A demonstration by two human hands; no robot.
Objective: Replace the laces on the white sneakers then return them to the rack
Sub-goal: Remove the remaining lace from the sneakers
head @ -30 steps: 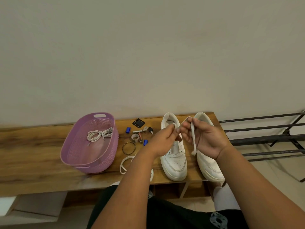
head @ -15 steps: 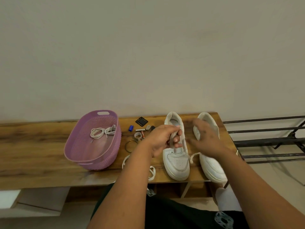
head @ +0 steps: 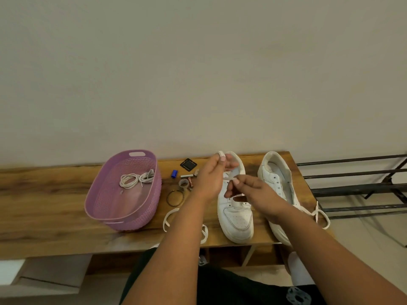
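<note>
Your left hand covers the left sneaker's tongue and upper eyelets, so you cannot tell where the lace runs. Your right forearm hides the right sneaker's toe. The small items beside the basket are too small to identify. The rack is cut off at the right edge.

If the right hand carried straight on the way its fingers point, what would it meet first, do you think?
The right hand points left and slightly away, pinching a white lace. Straight on, it would likely meet the left hand first, though depth is unclear.
</note>
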